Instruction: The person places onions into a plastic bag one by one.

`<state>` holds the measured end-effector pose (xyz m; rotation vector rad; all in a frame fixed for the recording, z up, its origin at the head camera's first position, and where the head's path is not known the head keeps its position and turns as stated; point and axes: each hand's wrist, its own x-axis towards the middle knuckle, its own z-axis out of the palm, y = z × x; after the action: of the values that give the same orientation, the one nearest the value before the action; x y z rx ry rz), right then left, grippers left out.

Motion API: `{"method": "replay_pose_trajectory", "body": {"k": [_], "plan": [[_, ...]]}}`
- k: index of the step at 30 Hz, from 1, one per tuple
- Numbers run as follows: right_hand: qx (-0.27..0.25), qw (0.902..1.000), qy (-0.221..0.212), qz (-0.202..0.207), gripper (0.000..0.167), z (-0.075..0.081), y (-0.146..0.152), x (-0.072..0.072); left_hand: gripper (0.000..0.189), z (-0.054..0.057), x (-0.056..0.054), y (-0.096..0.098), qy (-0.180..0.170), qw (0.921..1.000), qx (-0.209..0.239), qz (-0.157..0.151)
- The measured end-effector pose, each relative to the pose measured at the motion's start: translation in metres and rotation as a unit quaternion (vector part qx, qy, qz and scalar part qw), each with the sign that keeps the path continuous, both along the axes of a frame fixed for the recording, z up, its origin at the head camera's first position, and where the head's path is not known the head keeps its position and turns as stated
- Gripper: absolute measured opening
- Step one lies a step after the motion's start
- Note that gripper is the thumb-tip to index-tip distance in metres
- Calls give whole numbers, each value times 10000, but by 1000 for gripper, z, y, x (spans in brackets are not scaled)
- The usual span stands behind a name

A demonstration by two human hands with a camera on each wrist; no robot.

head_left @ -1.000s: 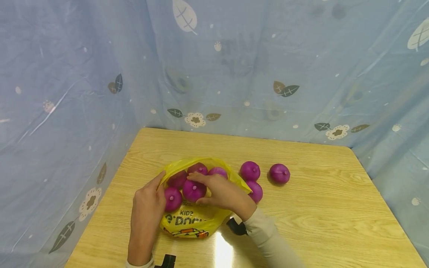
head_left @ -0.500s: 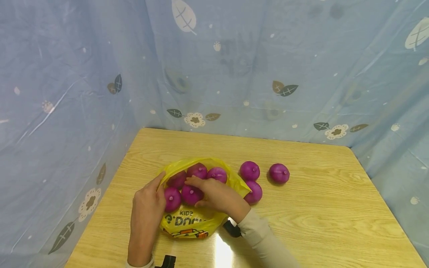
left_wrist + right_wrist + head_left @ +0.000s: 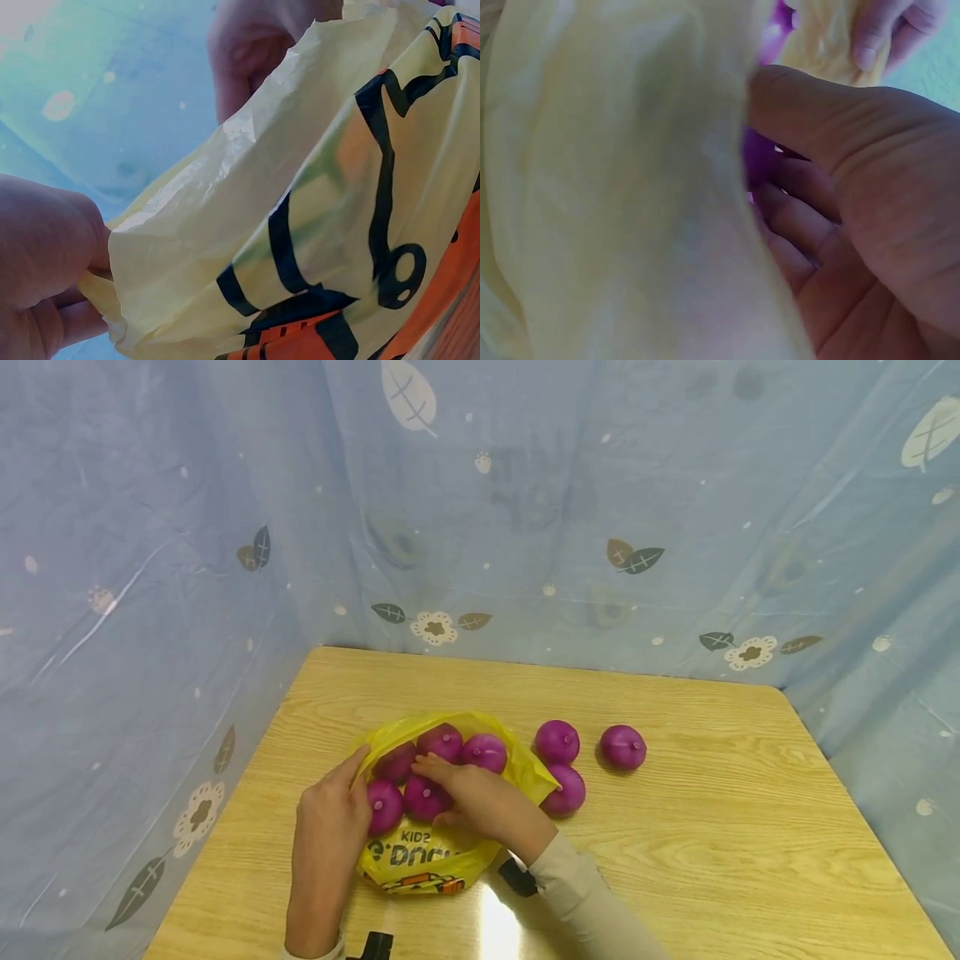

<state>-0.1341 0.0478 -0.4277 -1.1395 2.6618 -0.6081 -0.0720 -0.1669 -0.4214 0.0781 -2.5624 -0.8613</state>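
A yellow plastic bag [image 3: 450,856] with dark lettering lies on the table, its mouth held wide. My left hand [image 3: 330,827] pinches the bag's left rim; the left wrist view shows the thumb and fingers [image 3: 71,322] on the plastic. Inside the bag are several round purple onions with pale stubs, such as one at the back [image 3: 441,742]. My right hand [image 3: 487,802] reaches into the mouth, thumb and fingers curled round a purple onion [image 3: 426,799]. In the right wrist view the bag's wall [image 3: 630,180] hides most of that onion.
Three more purple onions stand outside, right of the bag: one at the back [image 3: 557,742], one against the bag's edge [image 3: 567,791] and one farther right [image 3: 623,747]. A blue patterned curtain [image 3: 555,510] hangs behind and beside the wooden table [image 3: 720,827].
My right hand has moved slightly left and down with the onion, which now sits lower in the bag. The back-right onion in the bag shows more. My left hand keeps its place.
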Motion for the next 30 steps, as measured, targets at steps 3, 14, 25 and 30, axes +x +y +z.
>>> {"method": "replay_pose_trajectory", "body": {"k": [3,14,25,30], "plan": [[-135,9999,-32,41,77,4,6,1,35,-2,0,0,105,9999,-24,7],[-1703,9854,6,7,56,32,51,4,34,-3,-1,-1,313,9994,-53,-96],[-3335,9394,62,-794,60,39,115,-4,34,-1,-2,2,293,9995,-21,-137],[-3813,9193,20,-971,69,30,152,-2,34,-3,-3,2,267,9995,-52,-161]]}}
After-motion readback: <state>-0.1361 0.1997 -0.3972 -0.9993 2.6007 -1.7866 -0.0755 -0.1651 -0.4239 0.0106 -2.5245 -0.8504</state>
